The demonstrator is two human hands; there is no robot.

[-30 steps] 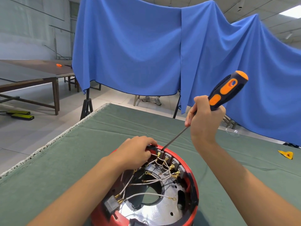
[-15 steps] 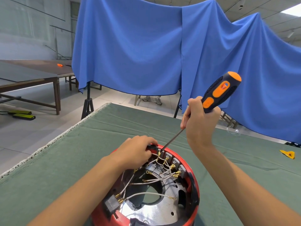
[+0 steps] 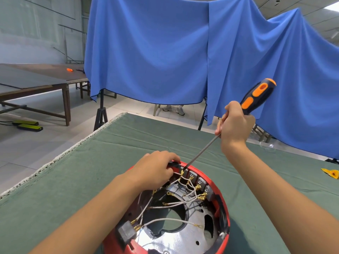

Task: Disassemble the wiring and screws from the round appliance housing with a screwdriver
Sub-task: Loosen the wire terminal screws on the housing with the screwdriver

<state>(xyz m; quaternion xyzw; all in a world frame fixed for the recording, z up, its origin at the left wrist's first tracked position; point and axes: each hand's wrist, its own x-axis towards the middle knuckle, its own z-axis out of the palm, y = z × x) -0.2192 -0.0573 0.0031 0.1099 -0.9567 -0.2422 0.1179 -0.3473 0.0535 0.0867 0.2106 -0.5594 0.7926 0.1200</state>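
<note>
A round red appliance housing [image 3: 222, 204] lies open on the green table cloth, near the front edge. Inside it are a shiny metal plate, a black block and white wires [image 3: 172, 204] with brass terminals. My left hand [image 3: 156, 169] grips the housing's far left rim, fingers curled over it. My right hand [image 3: 235, 125] holds a screwdriver [image 3: 256, 96] with a black and orange handle. Its steel shaft slants down and left, and its tip sits at the brass terminals on the far rim.
The green cloth table [image 3: 95, 180] ends at a frayed edge on the left. A yellow scrap [image 3: 331, 173] lies at the far right. A blue curtain [image 3: 165, 52] hangs behind the table. Wooden tables [image 3: 36, 83] stand at the left.
My right hand and the screwdriver handle have shifted slightly left and back, tilting the shaft a little. The tip stays at the far rim. My left hand has not moved.
</note>
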